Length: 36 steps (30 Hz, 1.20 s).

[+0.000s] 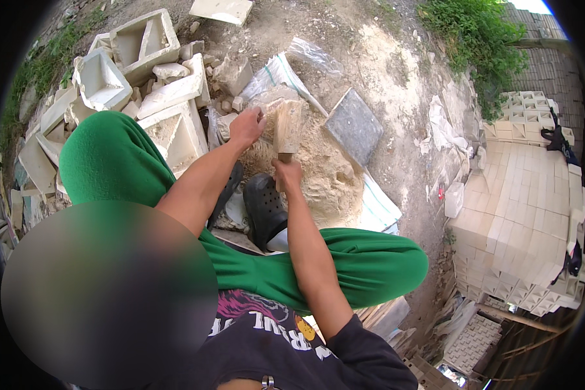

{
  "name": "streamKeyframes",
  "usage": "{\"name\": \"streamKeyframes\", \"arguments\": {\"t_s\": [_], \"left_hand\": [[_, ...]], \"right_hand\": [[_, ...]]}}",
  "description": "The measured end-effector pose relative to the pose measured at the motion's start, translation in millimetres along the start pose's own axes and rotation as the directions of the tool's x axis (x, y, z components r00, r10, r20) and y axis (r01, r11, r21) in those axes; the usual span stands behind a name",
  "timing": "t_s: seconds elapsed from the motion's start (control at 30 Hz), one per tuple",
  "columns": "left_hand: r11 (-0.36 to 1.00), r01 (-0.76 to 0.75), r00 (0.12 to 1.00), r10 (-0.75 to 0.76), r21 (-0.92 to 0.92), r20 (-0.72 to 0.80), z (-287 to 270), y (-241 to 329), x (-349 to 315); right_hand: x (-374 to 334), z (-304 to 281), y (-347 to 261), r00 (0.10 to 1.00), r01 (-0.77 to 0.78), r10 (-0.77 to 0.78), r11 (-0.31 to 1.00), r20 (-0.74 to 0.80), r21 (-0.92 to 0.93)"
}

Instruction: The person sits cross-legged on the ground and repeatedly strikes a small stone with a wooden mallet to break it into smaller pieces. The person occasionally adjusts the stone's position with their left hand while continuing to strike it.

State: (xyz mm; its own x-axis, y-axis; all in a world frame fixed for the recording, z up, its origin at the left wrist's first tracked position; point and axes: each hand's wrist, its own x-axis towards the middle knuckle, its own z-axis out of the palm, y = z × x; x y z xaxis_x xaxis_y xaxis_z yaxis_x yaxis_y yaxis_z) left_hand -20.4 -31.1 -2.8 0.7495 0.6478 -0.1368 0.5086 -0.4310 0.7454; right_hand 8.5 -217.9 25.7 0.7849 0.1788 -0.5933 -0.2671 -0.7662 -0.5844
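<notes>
Seated person in green trousers (377, 263), legs folded, a dark perforated clog (265, 207) between the knees. The right hand (288, 175) is closed around the handle of a wooden mallet (288, 127), whose thick head points away from the body, over a heap of pale crumbled material (335, 185). The left hand (246, 127) is curled just left of the mallet head; whether it holds anything cannot be told. Beneath the heap shows a white sack (380, 201); a grey slab (354, 127) lies beyond, to the right. Farther left, broken pale blocks (144, 45) are piled; far right, a block stack (513, 201) stands.
</notes>
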Motion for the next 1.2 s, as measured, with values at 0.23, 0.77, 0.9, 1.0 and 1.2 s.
{"name": "streamKeyframes", "arguments": {"t_s": [0.23, 0.77, 0.9, 1.0, 1.2], "left_hand": [[0.999, 0.028, 0.994, -0.023, -0.044, 0.104, 4.6, 4.6, -2.5], [1.0, -0.015, 0.998, 0.015, 0.011, 0.053, 4.6, 0.5, -2.5], [1.0, 0.012, 0.999, -0.013, 0.019, 0.036, 1.5, -4.3, 0.7], [0.998, 0.06, 0.994, -0.059, -0.007, 0.089, 0.3, 5.3, 0.0], [0.999, 0.031, 0.995, -0.03, -0.012, 0.099, -0.2, 1.5, 3.0]], "right_hand": [[13.1, 4.7, 15.2, 0.996, 0.063, -0.075, 0.977, 0.053, 0.202], [1.2, 5.3, -15.6, 0.999, -0.05, 0.052, 0.981, -0.008, 0.19], [-13.2, 10.5, -40.1, 0.984, 0.12, -0.092, 0.974, -0.153, 0.192], [2.1, 14.8, -26.2, 0.912, 0.299, -0.267, 0.952, -0.313, 0.059], [25.1, 30.7, 7.9, 0.926, 0.246, -0.277, 0.958, -0.258, -0.145]]}}
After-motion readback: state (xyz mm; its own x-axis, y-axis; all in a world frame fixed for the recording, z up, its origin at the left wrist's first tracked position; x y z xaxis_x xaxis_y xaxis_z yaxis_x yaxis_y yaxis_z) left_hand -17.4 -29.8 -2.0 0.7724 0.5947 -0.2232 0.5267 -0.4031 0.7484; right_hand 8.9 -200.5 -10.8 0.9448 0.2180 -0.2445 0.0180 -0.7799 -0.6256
